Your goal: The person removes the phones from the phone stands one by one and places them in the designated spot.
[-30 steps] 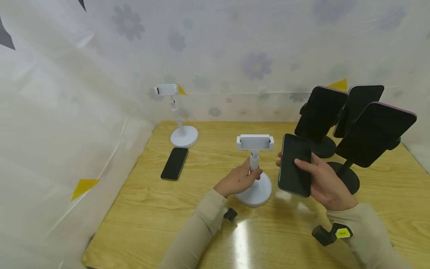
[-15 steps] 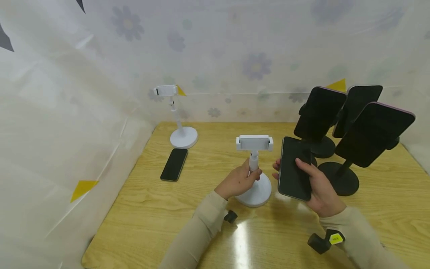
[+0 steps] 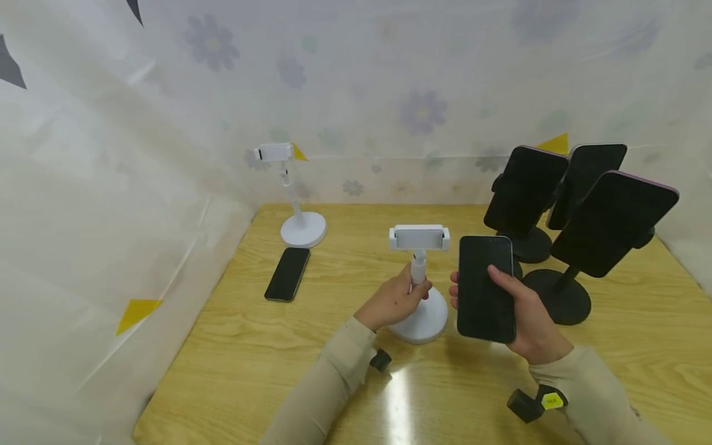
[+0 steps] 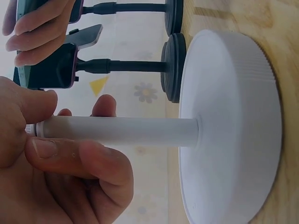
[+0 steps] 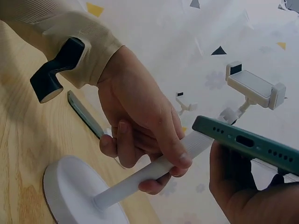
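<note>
A white phone stand point(image 3: 419, 237) with a round base point(image 4: 233, 126) stands upright on the table, its clamp facing me. My left hand point(image 3: 396, 298) grips its post, thumb and fingers wrapped around the upper part, as the left wrist view shows close up. To the right of that stand, my right hand point(image 3: 531, 315) holds a dark smartphone point(image 3: 485, 290) upright, thumb across its front and fingertips showing at its far edge. In the right wrist view the phone's greenish bottom edge point(image 5: 247, 144) shows a charging port. The phone is beside the clamp, apart from it.
At the back left stands another white phone stand point(image 3: 303, 228) with its clamp vacant. A second smartphone point(image 3: 287, 274) lies flat before it. On the right, black stands hold three phones, the nearest phone point(image 3: 614, 224) tilted back. A floral sheet point(image 3: 356, 123) hangs behind the wooden table point(image 3: 233, 377).
My right hand has brought the smartphone slightly down and turned it more upright and face-on. My left hand keeps its grip on the white stand's post.
</note>
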